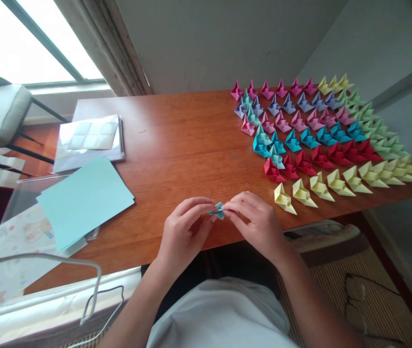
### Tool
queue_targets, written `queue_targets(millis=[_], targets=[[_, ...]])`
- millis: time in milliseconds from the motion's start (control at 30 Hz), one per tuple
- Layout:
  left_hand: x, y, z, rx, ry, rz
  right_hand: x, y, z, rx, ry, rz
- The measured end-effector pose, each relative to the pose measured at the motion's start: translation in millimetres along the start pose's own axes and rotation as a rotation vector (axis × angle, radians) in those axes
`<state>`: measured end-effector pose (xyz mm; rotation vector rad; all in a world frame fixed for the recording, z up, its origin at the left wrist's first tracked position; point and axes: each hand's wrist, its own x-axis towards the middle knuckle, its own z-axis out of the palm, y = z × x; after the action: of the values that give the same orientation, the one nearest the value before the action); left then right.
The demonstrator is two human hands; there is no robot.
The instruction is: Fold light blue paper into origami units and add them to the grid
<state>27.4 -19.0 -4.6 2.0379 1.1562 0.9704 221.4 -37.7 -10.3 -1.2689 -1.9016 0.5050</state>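
Observation:
A small light-blue folded paper piece (pixel 220 210) is pinched between both hands above the table's front edge. My left hand (pixel 187 227) holds its left end with thumb and fingers closed. On the other end, the fingertips of my right hand (pixel 254 220) are pressed together. To the right stand rows of folded paper boats: yellow ones (pixel 302 193) in front, then red (pixel 305 163), blue (pixel 292 141), pink (pixel 281 121), purple (pixel 289 104) and magenta (pixel 281 89). Several pale aqua boats (pixel 260 134) sit among the left ends of the rows, and light green ones (pixel 385 130) line the right.
Sheets of light-blue paper (pixel 86 200) lie on the left, over a printed white sheet (pixel 28 246). Behind them is a flat plastic-covered stack (pixel 90 142). A white metal tube (pixel 46 257) crosses the lower left. A grey chair (pixel 1 111) stands by the window.

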Motion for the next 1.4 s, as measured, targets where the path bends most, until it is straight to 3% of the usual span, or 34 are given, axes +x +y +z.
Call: queue_targets(millis=[133, 333, 767, 1400], targets=[[1.4, 1.3, 0.4, 0.173, 0.059, 0.079, -1.3, -1.6, 2.3, -0.048, -0.009, -0.027], [0.7, -2.1, 2.4, 0.177, 0.033, 0.131, -2.3, -1.5, 3.7, -0.07, -0.015, -0.033], [1.8, 1.9, -1.1, -0.012, 0.037, -0.022, -2.3, -2.1, 0.9, -0.027, 0.049, -0.033], [-1.4, 1.3, -2.4, 0.022, 0.035, -0.027, -3.4, -4.0, 0.6, -0.075, -0.01, -0.016]])
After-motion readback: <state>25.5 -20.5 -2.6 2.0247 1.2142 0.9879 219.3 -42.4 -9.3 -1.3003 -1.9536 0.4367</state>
